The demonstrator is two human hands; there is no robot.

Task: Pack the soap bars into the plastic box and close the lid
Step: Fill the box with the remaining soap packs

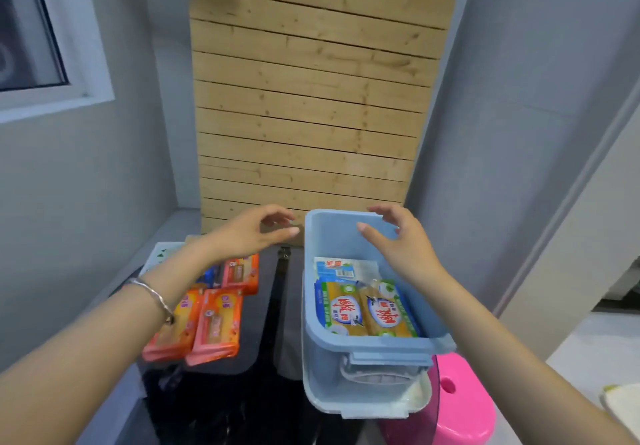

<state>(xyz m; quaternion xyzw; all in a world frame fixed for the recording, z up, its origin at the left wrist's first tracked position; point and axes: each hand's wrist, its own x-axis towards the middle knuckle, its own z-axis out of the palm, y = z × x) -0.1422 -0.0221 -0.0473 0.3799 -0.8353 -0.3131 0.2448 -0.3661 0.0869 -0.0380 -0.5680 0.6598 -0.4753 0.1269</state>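
Fingers (277, 216) of both hands loosely spread, holding nothing. Left hand (252, 235) hovers beside box (329, 240) far rim; right hand (407, 250) above box. Soaps (367, 309) inside; orange soaps (216, 323) on table (265, 306), left. Packing likely midway. Next: grip orange soap, carry into box.

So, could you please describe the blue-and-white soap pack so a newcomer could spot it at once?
Find the light blue plastic box to the right of the orange soap packs. Inside, two yellow soap bars lie side by side at the near end, and the blue-and-white soap pack lies just behind them, toward the far wall. Unlike them, it is pale and shows a barcode.
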